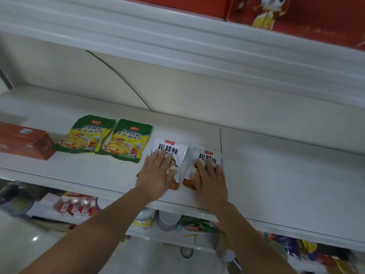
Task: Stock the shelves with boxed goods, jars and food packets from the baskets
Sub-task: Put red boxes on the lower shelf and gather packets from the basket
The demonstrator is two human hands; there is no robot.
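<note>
Two white food packets with black lettering lie flat on the white shelf (276,175). My left hand (158,175) presses flat on the left white packet (169,148), fingers straight. My right hand (210,177) rests flat on the right white packet (207,155), fingers spread. Two green-and-yellow seasoning packets (87,135) (126,142) lie side by side to the left of them. The lower parts of both white packets are hidden under my hands.
A red box (25,143) sits at the shelf's left end. Red cartons (296,14) stand on the shelf above. The lower shelf holds bottled goods (77,206), tubs (167,220) and colourful packets (296,246). Bare shelf surface stretches to the right.
</note>
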